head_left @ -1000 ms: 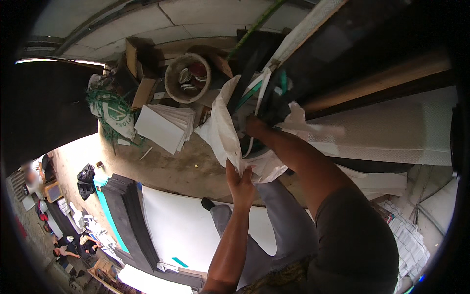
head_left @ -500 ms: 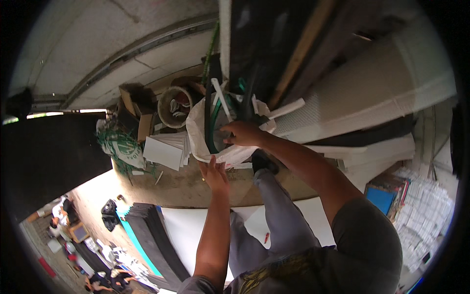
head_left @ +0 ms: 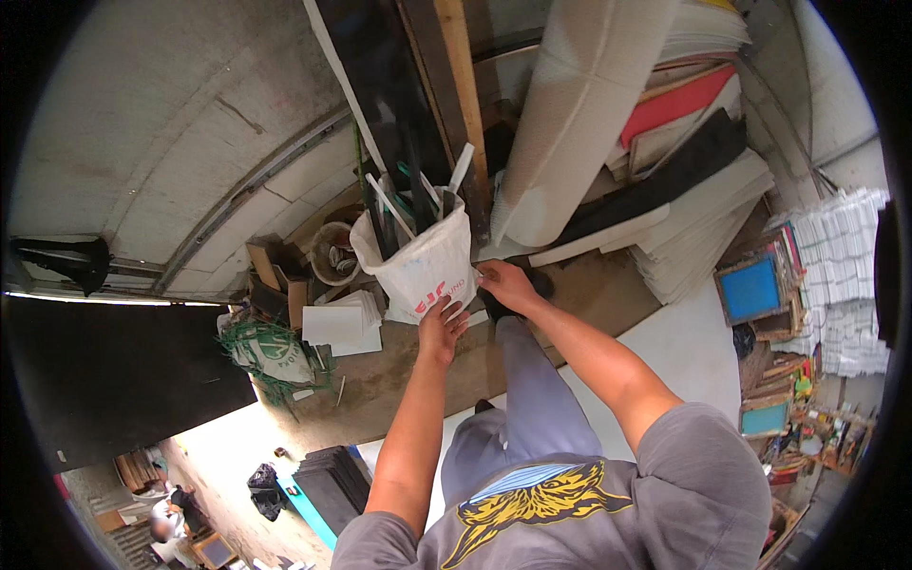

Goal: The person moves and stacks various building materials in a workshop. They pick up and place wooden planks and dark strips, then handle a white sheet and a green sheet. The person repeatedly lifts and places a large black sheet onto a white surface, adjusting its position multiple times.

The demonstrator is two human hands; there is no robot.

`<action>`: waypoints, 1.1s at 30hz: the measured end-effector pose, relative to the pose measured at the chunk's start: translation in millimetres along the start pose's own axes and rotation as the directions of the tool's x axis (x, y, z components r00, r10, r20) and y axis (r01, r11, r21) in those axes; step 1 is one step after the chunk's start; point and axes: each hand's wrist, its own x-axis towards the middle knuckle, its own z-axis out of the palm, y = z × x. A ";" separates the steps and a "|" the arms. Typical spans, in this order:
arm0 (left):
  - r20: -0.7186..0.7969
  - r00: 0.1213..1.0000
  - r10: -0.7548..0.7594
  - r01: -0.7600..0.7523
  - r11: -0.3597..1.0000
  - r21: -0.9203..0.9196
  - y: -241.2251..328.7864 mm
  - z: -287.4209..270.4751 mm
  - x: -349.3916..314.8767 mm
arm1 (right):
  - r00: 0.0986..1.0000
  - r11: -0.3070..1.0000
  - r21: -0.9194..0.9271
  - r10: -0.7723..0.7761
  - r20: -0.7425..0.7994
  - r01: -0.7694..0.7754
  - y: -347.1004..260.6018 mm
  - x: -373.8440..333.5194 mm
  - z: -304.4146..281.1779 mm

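A white woven sack (head_left: pixel 432 266) with red print stands upright on the floor, long dark and white strips (head_left: pixel 389 206) and some green pieces sticking out of its mouth. Against the front of the sack, low down, my left hand (head_left: pixel 439 332) rests with its fingers apart. My right hand (head_left: pixel 505 285) is at the sack's right side, thumb and fingers closed on its edge. The bottom of the sack is partly behind my left hand.
White sheets (head_left: pixel 347 323) lie left of the sack, by a round bucket (head_left: pixel 332 255) and cardboard boxes (head_left: pixel 275 271). A large bubble-wrap roll (head_left: pixel 579 123) leans at the right. Tall dark boards (head_left: pixel 380 85) stand behind. Stacked white sheets (head_left: pixel 708 223) lie farther right.
My right hand has come out of the sack's mouth to its right side. My left hand has moved from the rim onto the front. The sack now stands upright and the view has shifted.
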 end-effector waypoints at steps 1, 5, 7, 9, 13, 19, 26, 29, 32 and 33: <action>0.006 1.000 -0.004 0.004 0.999 0.047 -9.5 -4.7 -19.3 | 0.999 1.000 0.019 0.023 -0.035 -0.022 0.2 -27.1 -2.7; -0.038 0.999 -0.025 0.030 0.992 0.121 -36.7 -26.0 -66.5 | 0.985 0.992 0.126 0.035 -0.167 -0.014 13.8 -102.7 -18.5; -0.046 0.998 -0.049 0.056 0.988 0.144 -49.4 -25.2 -79.1 | 0.968 0.990 0.139 0.061 -0.243 -0.028 22.7 -135.2 -36.0; -0.035 0.997 -0.065 0.070 0.977 0.199 -63.1 -20.3 -86.6 | 0.949 0.984 0.159 0.129 -0.287 -0.085 26.3 -163.3 -59.2; -0.005 0.984 -0.176 0.172 0.956 0.236 -94.5 -8.1 -76.1 | 0.895 0.961 0.253 0.206 -0.395 -0.110 50.9 -206.3 -103.2; 0.036 0.966 -0.256 0.211 0.863 0.459 -136.7 74.2 -53.6 | 0.782 0.909 0.334 0.393 -0.484 -0.250 98.8 -253.9 -152.7; 0.148 0.931 -0.334 0.061 0.541 0.839 -148.1 200.5 -9.4 | 0.683 0.868 0.425 0.474 -0.555 -0.257 141.0 -236.9 -172.3; 0.238 0.899 -0.367 -0.086 0.387 0.918 -142.1 236.0 18.1 | 0.636 0.846 0.452 0.518 -0.572 -0.283 159.8 -223.9 -175.7; 0.258 0.894 -0.366 -0.179 0.236 0.955 -132.9 283.9 37.4 | 0.615 0.823 0.495 0.548 -0.567 -0.276 153.5 -219.3 -192.0; 0.254 0.891 -0.376 -0.186 0.208 0.960 -135.9 299.2 41.5 | 0.595 0.817 0.503 0.560 -0.577 -0.281 155.6 -220.9 -197.8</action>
